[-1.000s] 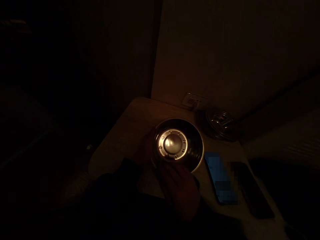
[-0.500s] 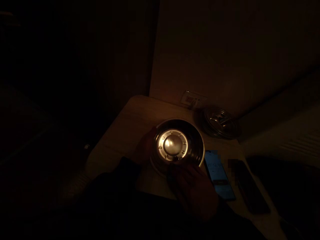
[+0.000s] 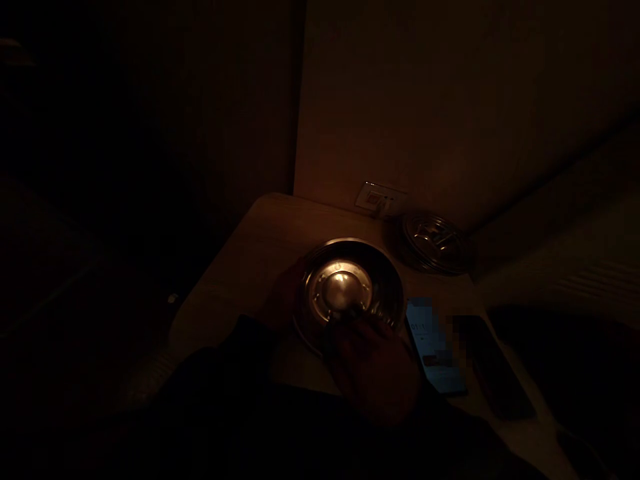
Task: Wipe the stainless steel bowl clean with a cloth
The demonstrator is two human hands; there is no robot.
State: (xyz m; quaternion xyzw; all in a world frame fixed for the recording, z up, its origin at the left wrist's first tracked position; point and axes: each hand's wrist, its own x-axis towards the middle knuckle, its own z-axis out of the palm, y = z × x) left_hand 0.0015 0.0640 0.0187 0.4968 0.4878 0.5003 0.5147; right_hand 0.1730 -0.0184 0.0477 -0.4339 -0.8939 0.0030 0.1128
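A shiny metal bowl (image 3: pixel 383 267) rests on the wooden table, its bottom catching a bright warm glow. My left hand (image 3: pixel 285 290) is at the bowl's left rim, very dim, with its fingers curled against the side. Over the front of the bowl lies my right hand (image 3: pixel 373 367), its fingers reaching inside and pressed together on something dark that I cannot make out. Darkness hides most of both hands' fingers.
A stack of metal plates (image 3: pixel 435 243) stands at the back right near a wall socket (image 3: pixel 380 198). Right of the bowl lie a lit phone (image 3: pixel 433 347) and a dark, flat, oblong object (image 3: pixel 500 373). The wooden table (image 3: pixel 265 233) has a rounded back left corner.
My right hand has shifted slightly up and left, further into the bowl. The picture is darker and the view has moved a little.
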